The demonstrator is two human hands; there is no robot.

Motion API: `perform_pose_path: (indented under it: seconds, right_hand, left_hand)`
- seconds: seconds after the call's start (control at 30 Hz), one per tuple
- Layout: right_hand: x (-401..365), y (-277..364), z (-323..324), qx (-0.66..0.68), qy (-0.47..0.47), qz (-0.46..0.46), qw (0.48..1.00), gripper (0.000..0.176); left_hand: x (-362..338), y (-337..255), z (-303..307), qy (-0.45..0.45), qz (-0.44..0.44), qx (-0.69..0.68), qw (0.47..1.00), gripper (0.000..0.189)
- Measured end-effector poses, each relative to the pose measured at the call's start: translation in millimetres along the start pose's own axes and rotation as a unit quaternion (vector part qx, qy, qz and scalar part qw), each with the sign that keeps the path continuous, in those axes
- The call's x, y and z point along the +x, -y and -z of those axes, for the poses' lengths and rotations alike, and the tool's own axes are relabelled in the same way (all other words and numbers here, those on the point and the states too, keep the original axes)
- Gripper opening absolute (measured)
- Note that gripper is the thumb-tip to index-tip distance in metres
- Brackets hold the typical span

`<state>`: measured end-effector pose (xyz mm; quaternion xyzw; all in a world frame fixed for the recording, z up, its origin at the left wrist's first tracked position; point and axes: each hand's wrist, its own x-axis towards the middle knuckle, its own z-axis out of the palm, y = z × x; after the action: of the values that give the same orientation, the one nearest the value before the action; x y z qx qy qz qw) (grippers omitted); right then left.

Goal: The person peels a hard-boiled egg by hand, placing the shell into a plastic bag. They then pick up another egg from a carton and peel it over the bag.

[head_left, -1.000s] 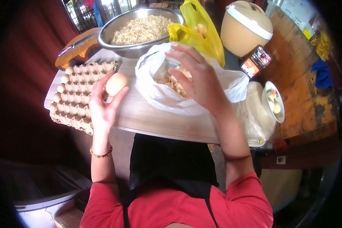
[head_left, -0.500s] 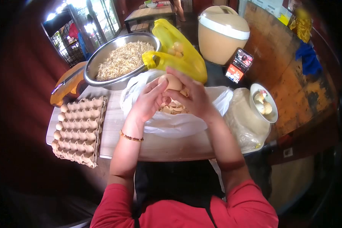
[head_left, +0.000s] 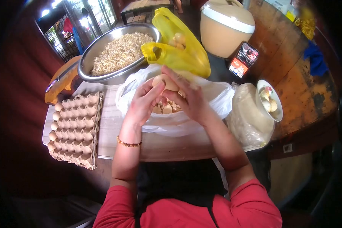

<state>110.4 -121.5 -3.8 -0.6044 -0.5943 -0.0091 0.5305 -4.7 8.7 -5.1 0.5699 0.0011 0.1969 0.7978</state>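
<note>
My left hand (head_left: 143,99) grips a brown egg (head_left: 166,81), thumb across its near side. Against the egg's right side, my right hand (head_left: 190,97) curves its fingers and thumb, slightly blurred. Both hands are over an open white plastic bag (head_left: 178,127) with broken eggshells (head_left: 166,109) inside. A yellow plastic bag (head_left: 192,60) holding several eggs (head_left: 178,39) lies just beyond.
Left is an egg carton (head_left: 78,133) with eggs along its left edge. Behind stand a metal basin of bean sprouts (head_left: 121,53), a beige lidded container (head_left: 225,34) and a phone (head_left: 244,59). At right are a clear plastic bag (head_left: 247,117) and a white bowl (head_left: 279,112).
The view has shifted a little. Both hands stay at the egg over the white bag, and the right hand's fingers have moved slightly along it.
</note>
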Motion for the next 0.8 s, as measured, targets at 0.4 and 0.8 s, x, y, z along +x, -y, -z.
perform_pose_path:
  seconds: [0.4,0.8]
  right_hand:
    - [1,-5,-2,-0.024,-0.019,0.037,0.999,0.049]
    - [2,-6,2,-0.077,-0.067,-0.039,0.994,0.024]
  left_hand:
    - [1,2,-2,-0.033,-0.007,0.016,0.999,0.033]
    - [2,5,0,-0.035,0.022,0.039,0.998,0.030]
